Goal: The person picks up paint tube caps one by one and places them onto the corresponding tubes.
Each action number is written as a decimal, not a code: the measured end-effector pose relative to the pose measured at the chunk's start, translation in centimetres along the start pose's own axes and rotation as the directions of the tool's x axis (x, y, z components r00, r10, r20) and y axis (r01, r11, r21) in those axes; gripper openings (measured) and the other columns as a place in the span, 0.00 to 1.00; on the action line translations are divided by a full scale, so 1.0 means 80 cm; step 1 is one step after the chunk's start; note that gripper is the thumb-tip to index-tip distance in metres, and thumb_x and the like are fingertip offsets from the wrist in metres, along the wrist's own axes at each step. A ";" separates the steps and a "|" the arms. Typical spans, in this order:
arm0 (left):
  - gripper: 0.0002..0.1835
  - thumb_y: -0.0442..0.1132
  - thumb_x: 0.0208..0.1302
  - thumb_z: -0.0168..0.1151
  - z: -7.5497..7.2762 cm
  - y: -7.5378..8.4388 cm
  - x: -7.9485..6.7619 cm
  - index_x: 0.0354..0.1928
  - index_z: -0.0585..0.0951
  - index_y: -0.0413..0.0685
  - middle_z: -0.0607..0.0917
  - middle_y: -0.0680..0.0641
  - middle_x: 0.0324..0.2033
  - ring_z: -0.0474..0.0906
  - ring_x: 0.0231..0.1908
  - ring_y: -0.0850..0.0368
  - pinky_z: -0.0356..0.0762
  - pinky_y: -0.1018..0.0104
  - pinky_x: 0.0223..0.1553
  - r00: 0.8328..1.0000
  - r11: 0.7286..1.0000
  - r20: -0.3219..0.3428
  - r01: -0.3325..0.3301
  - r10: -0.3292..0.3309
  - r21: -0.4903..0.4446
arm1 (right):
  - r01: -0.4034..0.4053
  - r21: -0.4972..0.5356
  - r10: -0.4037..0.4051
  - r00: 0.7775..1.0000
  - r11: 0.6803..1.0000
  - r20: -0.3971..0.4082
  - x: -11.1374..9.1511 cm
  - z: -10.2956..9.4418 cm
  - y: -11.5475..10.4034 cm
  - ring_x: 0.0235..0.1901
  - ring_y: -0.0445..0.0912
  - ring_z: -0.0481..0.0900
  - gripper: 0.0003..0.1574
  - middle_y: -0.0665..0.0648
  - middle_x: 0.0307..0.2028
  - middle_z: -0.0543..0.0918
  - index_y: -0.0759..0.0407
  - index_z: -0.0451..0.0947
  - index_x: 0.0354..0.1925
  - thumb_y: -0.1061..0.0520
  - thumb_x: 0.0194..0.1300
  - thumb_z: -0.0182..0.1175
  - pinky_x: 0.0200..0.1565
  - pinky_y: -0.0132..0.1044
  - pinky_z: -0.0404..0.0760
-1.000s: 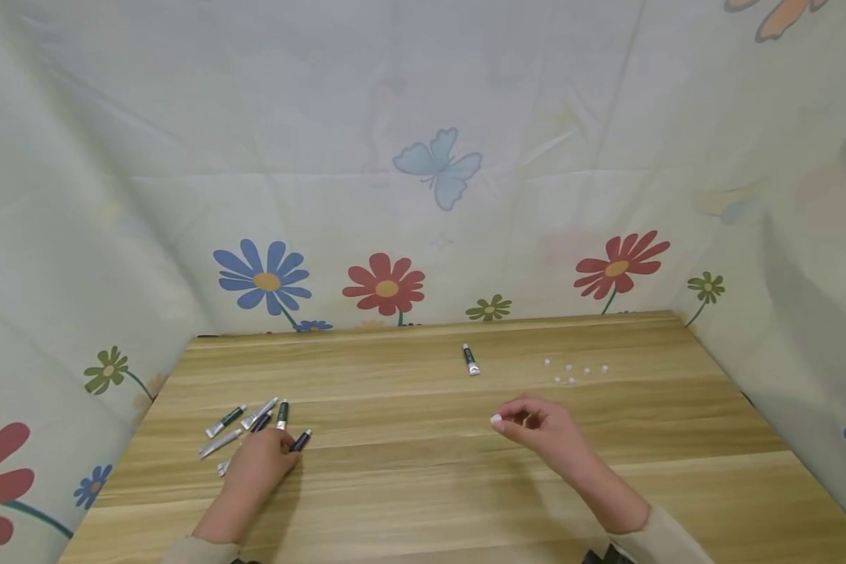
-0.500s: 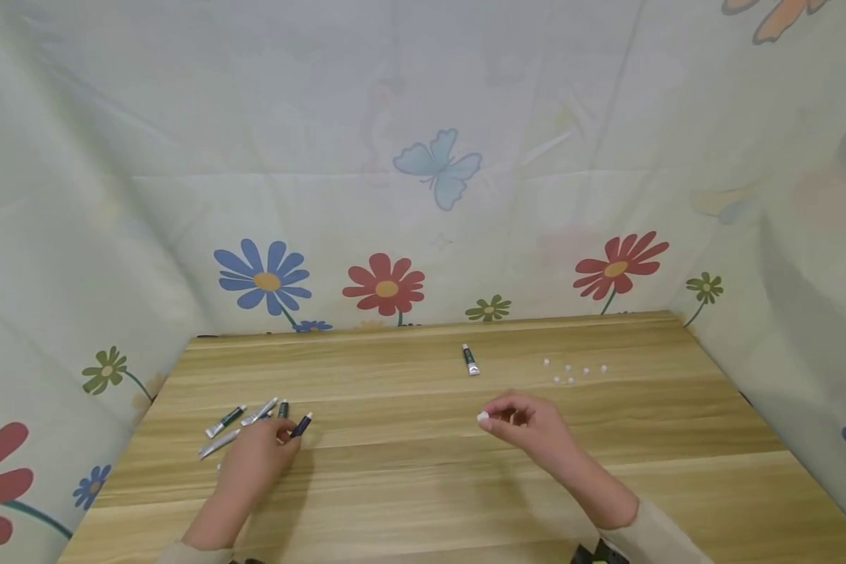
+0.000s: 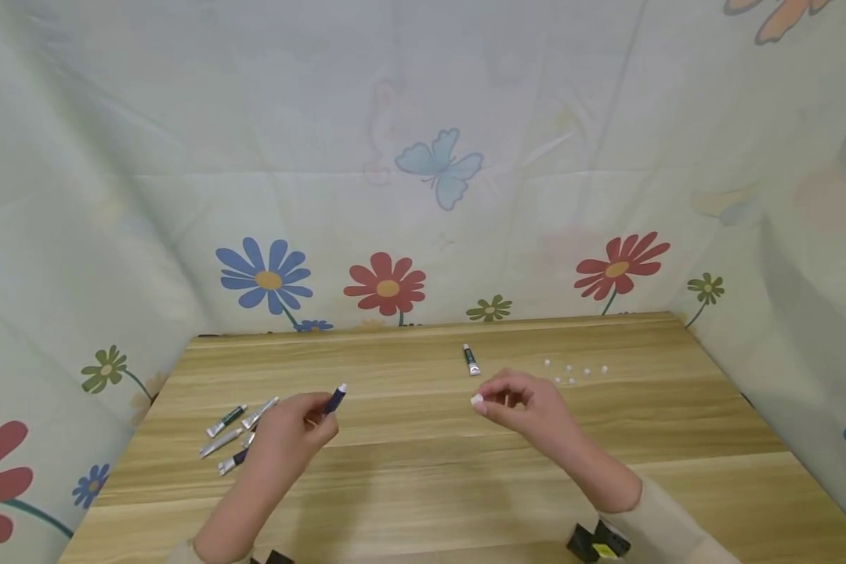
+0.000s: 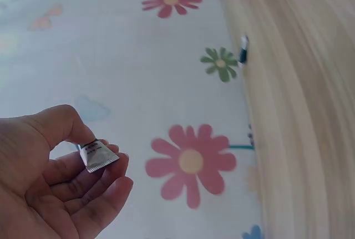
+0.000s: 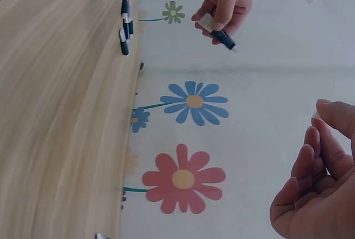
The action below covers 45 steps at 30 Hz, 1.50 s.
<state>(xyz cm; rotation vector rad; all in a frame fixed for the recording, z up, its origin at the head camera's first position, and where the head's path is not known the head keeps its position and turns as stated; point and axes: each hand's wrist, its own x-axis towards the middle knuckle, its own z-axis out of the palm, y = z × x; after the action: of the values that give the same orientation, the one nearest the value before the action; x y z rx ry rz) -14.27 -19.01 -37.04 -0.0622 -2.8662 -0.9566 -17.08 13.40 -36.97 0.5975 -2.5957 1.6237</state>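
In the head view my left hand [image 3: 285,446] pinches a dark blue paint tube [image 3: 334,399], white cap pointing up and away, raised above the table. The left wrist view shows the tube's flat silver crimped end [image 4: 101,157] between thumb and fingers. My right hand [image 3: 532,411] pinches a small white piece [image 3: 477,399] between thumb and fingertips, also above the table; its exact kind I cannot tell. In the right wrist view, that white piece [image 5: 315,116] is mostly hidden by the thumb. The two hands are apart, facing each other.
Several paint tubes [image 3: 225,421] lie together on the wooden table [image 3: 409,493] at the left, partly behind my left hand. A single dark green tube [image 3: 471,360] lies near the back. Several tiny white pieces [image 3: 569,368] are scattered at the back right. Flower-printed cloth [image 3: 324,211] surrounds the table.
My left hand has lifted the dark blue paint tube from the group and moved it right and up. My right hand has shifted slightly left and up, still pinching the white piece.
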 end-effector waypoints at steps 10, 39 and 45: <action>0.10 0.33 0.65 0.69 0.015 0.056 -0.007 0.48 0.89 0.43 0.91 0.47 0.41 0.87 0.38 0.57 0.87 0.64 0.40 0.963 0.963 -0.090 -0.259 0.253 -0.069 | 0.061 -0.012 -0.061 0.998 0.998 0.003 0.005 -0.004 -0.019 0.34 0.37 0.76 0.05 0.52 0.35 0.85 0.56 0.88 0.40 0.57 0.65 0.70 0.38 0.32 0.76; 0.14 0.32 0.58 0.74 0.025 0.102 -0.007 0.47 0.90 0.42 0.92 0.48 0.37 0.90 0.38 0.59 0.88 0.68 0.42 0.761 0.787 -0.235 -0.616 0.605 0.033 | 0.180 -0.037 -0.180 0.984 0.983 -0.007 0.013 -0.014 -0.060 0.34 0.38 0.76 0.06 0.52 0.33 0.84 0.58 0.88 0.41 0.60 0.66 0.68 0.38 0.30 0.77; 0.14 0.32 0.57 0.75 0.030 0.103 -0.006 0.47 0.90 0.42 0.93 0.48 0.37 0.90 0.38 0.58 0.88 0.69 0.42 0.743 0.772 -0.254 -0.635 0.619 0.025 | 0.200 -0.030 -0.201 0.980 0.979 -0.011 0.012 -0.012 -0.059 0.32 0.37 0.75 0.06 0.53 0.32 0.83 0.59 0.89 0.41 0.62 0.66 0.68 0.37 0.30 0.77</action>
<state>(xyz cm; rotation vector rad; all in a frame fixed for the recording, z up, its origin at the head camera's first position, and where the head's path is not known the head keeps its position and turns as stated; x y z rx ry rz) -13.41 -10.99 -34.11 -0.8043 -2.3037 -0.8244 -16.57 12.11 -32.22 0.8130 -2.4512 1.5209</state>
